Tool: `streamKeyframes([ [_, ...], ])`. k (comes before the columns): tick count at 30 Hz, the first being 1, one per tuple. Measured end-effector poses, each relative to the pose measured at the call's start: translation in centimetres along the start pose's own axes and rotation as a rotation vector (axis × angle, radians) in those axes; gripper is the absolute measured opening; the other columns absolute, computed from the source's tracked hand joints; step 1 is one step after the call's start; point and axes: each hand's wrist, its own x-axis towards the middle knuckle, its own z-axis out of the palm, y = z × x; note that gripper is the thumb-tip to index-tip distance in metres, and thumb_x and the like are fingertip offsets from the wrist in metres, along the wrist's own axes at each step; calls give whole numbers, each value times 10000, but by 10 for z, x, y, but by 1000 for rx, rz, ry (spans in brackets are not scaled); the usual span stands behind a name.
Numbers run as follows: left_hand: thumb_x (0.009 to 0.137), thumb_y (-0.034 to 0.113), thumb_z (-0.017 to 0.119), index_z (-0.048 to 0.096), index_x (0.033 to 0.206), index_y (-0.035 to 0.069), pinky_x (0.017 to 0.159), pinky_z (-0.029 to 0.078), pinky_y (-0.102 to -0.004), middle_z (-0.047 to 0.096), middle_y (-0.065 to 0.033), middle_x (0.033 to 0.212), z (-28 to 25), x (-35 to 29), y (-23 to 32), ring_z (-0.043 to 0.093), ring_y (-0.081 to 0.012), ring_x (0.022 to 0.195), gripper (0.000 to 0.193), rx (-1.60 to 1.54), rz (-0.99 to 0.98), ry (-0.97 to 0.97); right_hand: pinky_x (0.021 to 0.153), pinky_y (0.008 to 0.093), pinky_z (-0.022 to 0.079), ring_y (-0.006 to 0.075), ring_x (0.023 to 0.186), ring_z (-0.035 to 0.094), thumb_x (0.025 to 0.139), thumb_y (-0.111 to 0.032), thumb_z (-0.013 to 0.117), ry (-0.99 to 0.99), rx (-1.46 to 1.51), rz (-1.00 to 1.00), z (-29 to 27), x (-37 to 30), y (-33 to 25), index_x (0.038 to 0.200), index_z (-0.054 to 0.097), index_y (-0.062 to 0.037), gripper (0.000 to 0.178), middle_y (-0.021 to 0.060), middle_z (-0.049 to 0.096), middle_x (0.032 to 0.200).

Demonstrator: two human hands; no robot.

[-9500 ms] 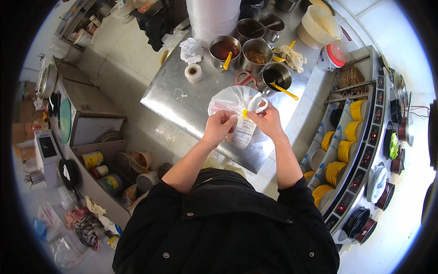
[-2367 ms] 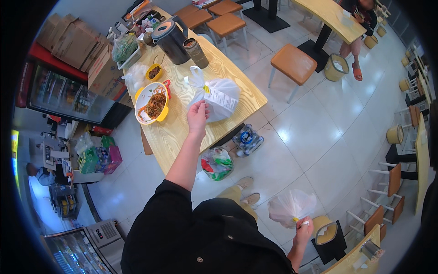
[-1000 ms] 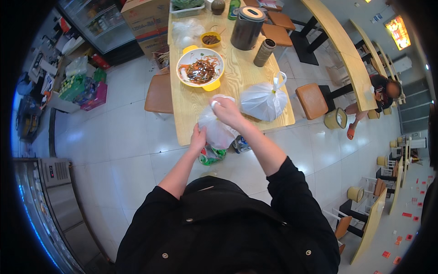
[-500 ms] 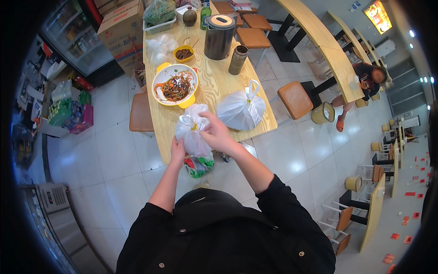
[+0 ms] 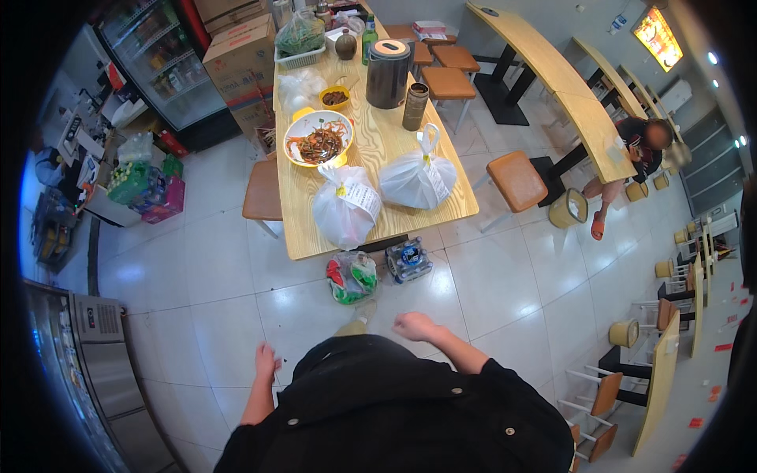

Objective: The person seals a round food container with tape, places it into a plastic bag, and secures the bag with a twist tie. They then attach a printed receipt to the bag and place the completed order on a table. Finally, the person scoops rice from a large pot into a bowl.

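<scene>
Both of my hands are down near my body, apart from the table. My left hand (image 5: 266, 360) hangs over the floor tiles, holding nothing, its fingers loosely bent and a little apart. My right hand (image 5: 415, 325) is loosely curled with nothing visible in it. At the table's near edge stands a tied white plastic bag (image 5: 344, 214) with a printed slip on it. A second tied white bag (image 5: 418, 181) sits just to its right, its handles sticking up. Behind them is a white and yellow bowl (image 5: 296, 135) of dark sauced food with orange strips.
The wooden table (image 5: 305, 229) also bears a small yellow bowl (image 5: 334, 98), a dark pitcher (image 5: 388, 77), a brown bottle (image 5: 415, 107) and a vegetable basket (image 5: 301, 55). Wrapped packs (image 5: 352, 277) and bottles (image 5: 408, 260) lie below it. Stools (image 5: 516, 181) flank it. A person (image 5: 643, 146) sits right.
My hands have let go of the left white bag and dropped back toward my body. That bag now rests on the table. My view has shifted away from the table.
</scene>
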Motion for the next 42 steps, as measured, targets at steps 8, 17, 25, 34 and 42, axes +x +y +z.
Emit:
streamKeyframes([
  [8,870,293,460,449,1147,35,527,478,-315,559,-92,848,-107,-69,-152,557,-189,666,379,265,-225,-5,735,446,485,350,870,599,809,-329,533,-196,-308,-244,46,21,-129,903,628,-45,313,174,627,887],
  [17,855,296,475,534,1031,5,570,488,-321,583,-102,775,-242,-60,-196,587,-199,696,345,497,29,-45,644,444,497,331,774,624,812,-363,529,-292,-622,-324,126,112,-237,843,642,-58,328,142,644,810],
  [25,843,263,505,421,1221,22,626,501,-338,574,-118,957,-422,-9,-191,598,-232,747,456,-540,-209,352,791,403,460,333,960,569,798,-247,514,-489,-478,-482,233,197,-437,911,624,-96,219,162,603,973],
  [34,841,260,520,440,1185,48,647,503,-343,559,-100,979,-599,156,-154,595,-212,773,412,-706,-244,409,786,442,443,347,935,568,799,-392,524,-599,-786,-444,267,383,-665,926,628,-74,358,161,622,926],
  [42,807,260,577,555,841,27,581,497,-409,619,-155,847,-657,215,-245,619,-303,693,237,-290,-278,536,771,441,474,322,949,587,798,-349,506,-596,-1033,-655,311,624,-888,927,646,-80,330,146,630,989],
])
